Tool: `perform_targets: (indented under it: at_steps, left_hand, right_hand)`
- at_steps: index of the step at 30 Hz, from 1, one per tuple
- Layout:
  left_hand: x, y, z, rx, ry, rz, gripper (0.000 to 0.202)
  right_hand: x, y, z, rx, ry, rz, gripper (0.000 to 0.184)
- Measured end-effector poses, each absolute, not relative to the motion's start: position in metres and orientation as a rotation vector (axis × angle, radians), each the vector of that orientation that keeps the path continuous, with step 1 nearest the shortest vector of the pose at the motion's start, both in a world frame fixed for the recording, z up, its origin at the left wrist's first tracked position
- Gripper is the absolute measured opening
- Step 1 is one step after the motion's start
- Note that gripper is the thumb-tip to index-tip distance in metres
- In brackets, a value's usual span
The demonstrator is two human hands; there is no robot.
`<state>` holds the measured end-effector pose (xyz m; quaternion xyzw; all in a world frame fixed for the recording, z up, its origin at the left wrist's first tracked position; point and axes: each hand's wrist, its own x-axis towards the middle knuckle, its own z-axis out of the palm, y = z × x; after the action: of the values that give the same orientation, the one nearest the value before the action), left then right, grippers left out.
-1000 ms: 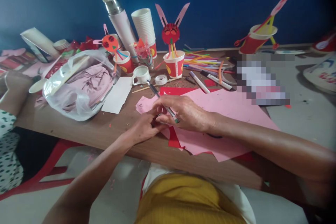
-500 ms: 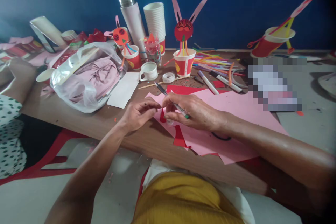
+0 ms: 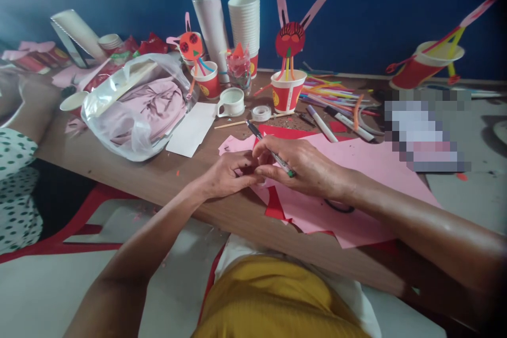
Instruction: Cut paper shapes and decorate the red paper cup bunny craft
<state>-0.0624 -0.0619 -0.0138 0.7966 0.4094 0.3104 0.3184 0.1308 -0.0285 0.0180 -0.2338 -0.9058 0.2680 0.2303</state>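
My right hand [image 3: 304,168] rests on the pink paper sheet [image 3: 356,179] and grips a pen [image 3: 269,149] that slants up and away to the left. My left hand [image 3: 227,174] is pinched shut and meets the right hand's fingertips over a small piece that I cannot make out. A red paper piece [image 3: 274,205] pokes out from under the pink sheet just below both hands. All of this lies near the front edge of the brown table [image 3: 166,179].
A plastic bag with pink cloth [image 3: 134,111], a white card [image 3: 192,129], a tape roll [image 3: 261,113], a small white cup [image 3: 232,102], markers [image 3: 320,122], coloured straws [image 3: 328,92], stacked paper cups [image 3: 244,24], a flask [image 3: 209,16] and decorated red cups [image 3: 287,90] crowd the table. Another person in a dotted garment [image 3: 16,190] sits at left.
My left hand drew apart from the right, then came back to meet its fingertips. The view has shifted, so the table's things sit further right in the picture.
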Motion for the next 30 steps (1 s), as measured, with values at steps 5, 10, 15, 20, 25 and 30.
perform_targets:
  at_steps: [5,10,15,20,25,30]
  left_hand:
    - [-0.064,-0.061,-0.016,2.136,1.036,0.832,0.007]
    - [-0.064,-0.063,-0.018,2.157,1.084,0.785,0.013]
    - [-0.062,-0.064,-0.017,2.155,1.078,0.774,0.012]
    - [-0.063,-0.065,-0.018,2.184,1.092,0.763,0.015]
    - [-0.064,-0.064,-0.018,2.24,0.997,0.779,0.014]
    - [-0.063,-0.064,-0.017,2.296,0.946,0.766,0.018]
  right_hand:
    - [0.131,-0.03,0.016,-0.664,-2.48,0.704,0.017]
    - [0.132,-0.032,0.016,-0.692,-2.471,0.696,0.018]
    - [0.134,-0.033,0.018,-0.702,-2.484,0.676,0.018]
    - [0.134,-0.034,0.017,-0.683,-2.475,0.685,0.018]
    - [0.134,-0.033,0.013,-0.733,-2.434,0.738,0.028]
    - [0.139,-0.022,0.021,-0.747,-2.14,0.949,0.018]
